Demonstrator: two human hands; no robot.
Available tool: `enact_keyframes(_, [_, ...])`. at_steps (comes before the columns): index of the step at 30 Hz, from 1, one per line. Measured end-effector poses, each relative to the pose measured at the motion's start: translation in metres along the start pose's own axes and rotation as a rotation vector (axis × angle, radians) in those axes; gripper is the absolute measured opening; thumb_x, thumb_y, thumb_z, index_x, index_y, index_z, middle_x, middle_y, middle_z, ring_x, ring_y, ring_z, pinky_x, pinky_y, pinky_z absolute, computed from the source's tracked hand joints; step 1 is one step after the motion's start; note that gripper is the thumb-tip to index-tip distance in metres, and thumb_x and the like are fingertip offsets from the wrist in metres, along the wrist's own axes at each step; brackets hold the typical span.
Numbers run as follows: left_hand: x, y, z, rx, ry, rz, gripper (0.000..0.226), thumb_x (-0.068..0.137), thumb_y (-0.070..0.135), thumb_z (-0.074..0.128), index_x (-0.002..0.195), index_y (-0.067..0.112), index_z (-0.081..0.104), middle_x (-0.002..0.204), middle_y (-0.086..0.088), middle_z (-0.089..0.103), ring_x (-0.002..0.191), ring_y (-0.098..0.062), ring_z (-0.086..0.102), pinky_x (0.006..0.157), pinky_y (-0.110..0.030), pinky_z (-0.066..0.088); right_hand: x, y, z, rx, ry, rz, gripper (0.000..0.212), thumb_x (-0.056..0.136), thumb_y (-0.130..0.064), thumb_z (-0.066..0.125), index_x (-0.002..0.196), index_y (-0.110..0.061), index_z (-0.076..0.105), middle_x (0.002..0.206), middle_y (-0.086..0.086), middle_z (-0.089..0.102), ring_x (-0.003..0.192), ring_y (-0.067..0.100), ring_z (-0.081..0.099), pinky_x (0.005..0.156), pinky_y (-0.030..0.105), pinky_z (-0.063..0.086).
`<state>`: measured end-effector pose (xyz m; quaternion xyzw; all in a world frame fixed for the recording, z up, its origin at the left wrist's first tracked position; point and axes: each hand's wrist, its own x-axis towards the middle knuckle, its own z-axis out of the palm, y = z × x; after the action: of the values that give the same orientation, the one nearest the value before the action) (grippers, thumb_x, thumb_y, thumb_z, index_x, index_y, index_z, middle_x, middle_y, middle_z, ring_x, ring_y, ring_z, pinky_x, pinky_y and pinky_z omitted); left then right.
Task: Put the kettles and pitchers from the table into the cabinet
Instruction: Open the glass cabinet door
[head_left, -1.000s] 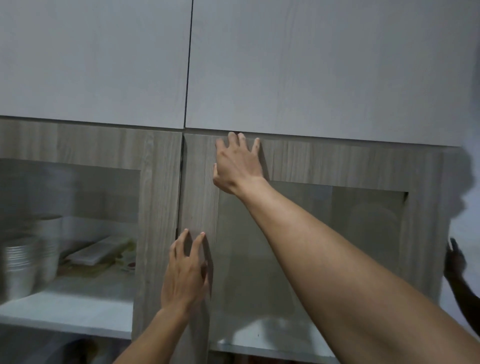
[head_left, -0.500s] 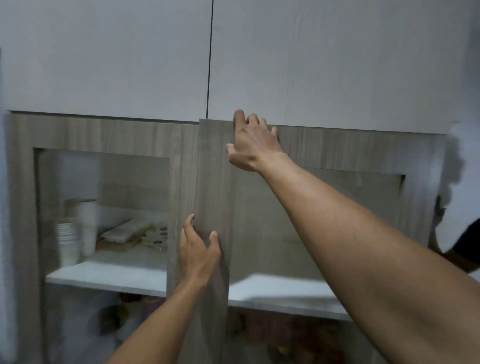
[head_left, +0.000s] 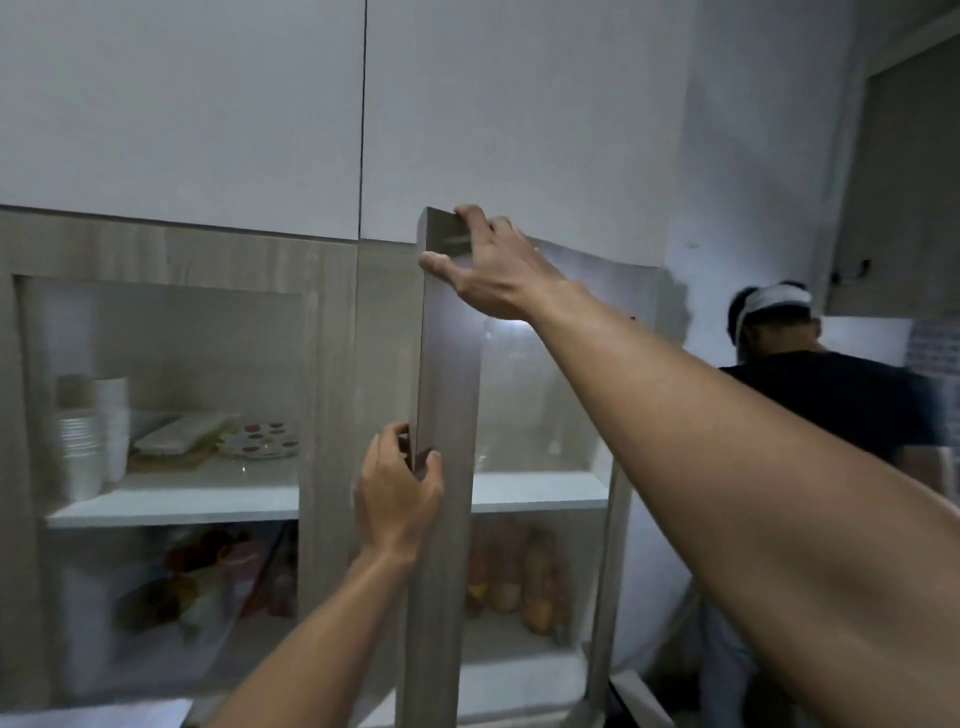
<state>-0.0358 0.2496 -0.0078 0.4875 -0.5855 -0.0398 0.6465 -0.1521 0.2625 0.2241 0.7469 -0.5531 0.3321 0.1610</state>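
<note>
A wall cabinet with wood-grain, glass-panelled doors fills the view. Its right door (head_left: 447, 395) stands partly open, its free edge swung out toward me. My right hand (head_left: 493, 270) grips the top corner of that door. My left hand (head_left: 400, 493) holds the door's free edge lower down, fingers wrapped around it. Behind the door, the white upper shelf (head_left: 540, 491) on the right side looks bare. No kettle or pitcher is in view.
The left door (head_left: 156, 249) is closed; behind its glass are stacked cups (head_left: 88, 441) and a dotted plate (head_left: 260, 441). The lower shelf holds bottles (head_left: 519, 577) and bags. White upper doors (head_left: 208, 104) hang above. Another person (head_left: 831, 395) stands close at the right.
The right cabinet door went from closed to partly open, pulled outward by both hands. My view shifted right, and the other person came into sight.
</note>
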Motion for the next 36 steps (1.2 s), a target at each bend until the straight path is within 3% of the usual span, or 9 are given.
enact_keyframes(5, [-0.053, 0.064, -0.008, -0.002, -0.073, 0.076, 0.019, 0.082, 0.021, 0.071, 0.092, 0.018, 0.055, 0.081, -0.001, 0.060, 0.070, -0.030, 0.061, 0.063, -0.039, 0.050, -0.056, 0.008, -0.057, -0.020, 0.034, 0.006, 0.079, 0.091, -0.074, 0.048, 0.153, -0.030, 0.028, 0.144, 0.013, 0.045, 0.134, 0.034, 0.045, 0.109, 0.050, 0.041])
enact_keyframes(12, [-0.122, 0.149, 0.018, -0.150, -0.312, 0.319, 0.025, 0.084, 0.030, 0.073, 0.089, 0.020, 0.050, 0.073, 0.004, 0.058, 0.058, -0.011, 0.052, 0.053, -0.016, 0.030, -0.141, 0.068, -0.145, -0.149, 0.161, 0.026, 0.053, 0.093, -0.047, 0.064, 0.132, -0.017, 0.046, 0.128, 0.009, 0.058, 0.111, 0.025, 0.057, 0.093, 0.035, 0.048])
enact_keyframes(14, [-0.138, 0.169, 0.039, -0.199, -0.376, 0.344, 0.032, 0.084, 0.037, 0.071, 0.103, 0.019, 0.053, 0.089, 0.001, 0.063, 0.073, -0.016, 0.060, 0.059, -0.018, 0.038, -0.163, 0.089, -0.168, -0.206, 0.176, 0.058, 0.053, 0.092, -0.044, 0.063, 0.134, -0.018, 0.046, 0.127, 0.009, 0.057, 0.110, 0.026, 0.058, 0.090, 0.036, 0.048])
enact_keyframes(16, [-0.152, 0.190, 0.065, -0.236, -0.444, 0.386, 0.057, 0.085, 0.043, 0.067, 0.132, 0.020, 0.045, 0.118, -0.004, 0.061, 0.097, -0.021, 0.062, 0.073, -0.025, 0.046, -0.182, 0.108, -0.189, -0.297, 0.180, 0.095, 0.052, 0.090, -0.041, 0.060, 0.136, -0.021, 0.048, 0.128, 0.008, 0.056, 0.110, 0.026, 0.058, 0.089, 0.036, 0.048])
enact_keyframes(18, [-0.165, 0.210, 0.090, -0.262, -0.506, 0.448, 0.083, 0.086, 0.044, 0.064, 0.154, 0.026, 0.022, 0.150, -0.007, 0.044, 0.129, -0.025, 0.050, 0.094, -0.032, 0.046, -0.196, 0.126, -0.207, -0.401, 0.182, 0.119, 0.052, 0.087, -0.039, 0.057, 0.135, -0.021, 0.054, 0.136, 0.009, 0.053, 0.121, 0.027, 0.054, 0.099, 0.043, 0.048])
enact_keyframes(20, [-0.177, 0.232, 0.116, -0.263, -0.569, 0.479, 0.098, 0.086, 0.046, 0.063, 0.160, 0.031, 0.000, 0.166, -0.010, 0.018, 0.151, -0.027, 0.023, 0.114, -0.042, 0.034, -0.210, 0.148, -0.225, -0.521, 0.170, 0.150, 0.052, 0.089, -0.037, 0.055, 0.137, -0.019, 0.057, 0.148, 0.010, 0.047, 0.137, 0.029, 0.045, 0.110, 0.047, 0.043])
enact_keyframes(23, [-0.198, 0.269, 0.158, -0.249, -0.654, 0.514, 0.109, 0.086, 0.050, 0.062, 0.155, 0.036, -0.021, 0.168, -0.013, -0.008, 0.155, -0.032, 0.000, 0.123, -0.049, 0.020, -0.230, 0.186, -0.254, -0.692, 0.110, 0.219, 0.051, 0.097, -0.034, 0.053, 0.145, -0.018, 0.051, 0.158, 0.010, 0.040, 0.148, 0.029, 0.033, 0.117, 0.047, 0.033])
enact_keyframes(27, [-0.221, 0.314, 0.208, -0.210, -0.678, 0.556, 0.117, 0.087, 0.051, 0.062, 0.147, 0.033, -0.037, 0.165, -0.016, -0.021, 0.153, -0.037, -0.011, 0.124, -0.052, 0.011, -0.247, 0.237, -0.280, -0.808, 0.039, 0.273, 0.053, 0.103, -0.030, 0.050, 0.153, -0.016, 0.042, 0.161, 0.012, 0.038, 0.150, 0.030, 0.029, 0.118, 0.050, 0.028])
enact_keyframes(36, [-0.257, 0.380, 0.307, -0.105, -0.657, 0.522, 0.116, 0.087, 0.062, 0.059, 0.152, 0.025, -0.029, 0.165, -0.018, -0.021, 0.153, -0.040, -0.013, 0.123, -0.057, 0.005, -0.268, 0.342, -0.303, -0.844, 0.010, 0.369, 0.057, 0.107, -0.021, 0.047, 0.160, -0.016, 0.028, 0.168, 0.012, 0.025, 0.153, 0.033, 0.024, 0.121, 0.049, 0.026])
